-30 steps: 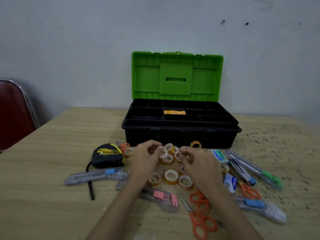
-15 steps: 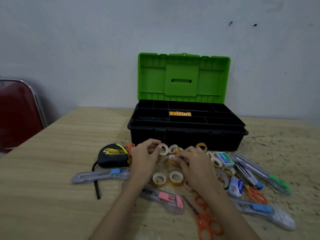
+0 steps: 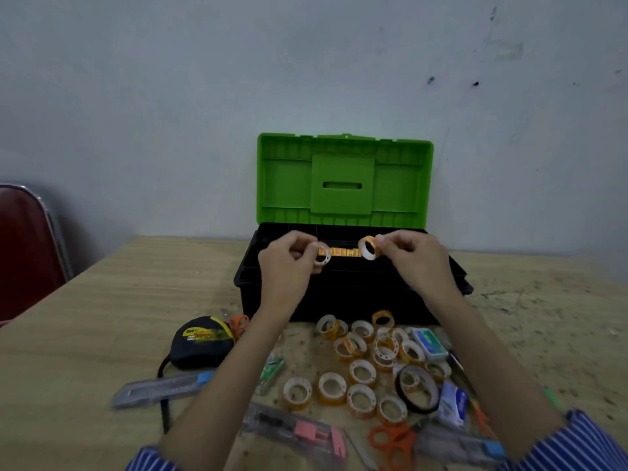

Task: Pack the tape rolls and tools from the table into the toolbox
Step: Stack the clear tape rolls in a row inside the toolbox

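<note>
A black toolbox [image 3: 272, 300] with an upright green lid [image 3: 345, 180] stands open at the back of the table. Over its tray, my left hand [image 3: 289, 263] pinches a small whitish tape roll [image 3: 323, 258], and my right hand [image 3: 414, 260] pinches a small orange tape roll [image 3: 368, 248]. A row of orange rolls [image 3: 343, 252] lies in a tray compartment between them. Several small tape rolls [image 3: 360, 372] and a larger black roll [image 3: 418, 389] lie on the table in front of the box.
A black and yellow tape measure [image 3: 202, 341] sits left of the rolls. Utility knives [image 3: 163, 389] [image 3: 299, 433], orange scissors [image 3: 390, 443], a small green box [image 3: 430, 345] and a white packet [image 3: 453, 404] lie around. A red chair [image 3: 23, 249] stands at the far left.
Both hands rose from the pile on the table to above the toolbox tray, each carrying a tape roll.
</note>
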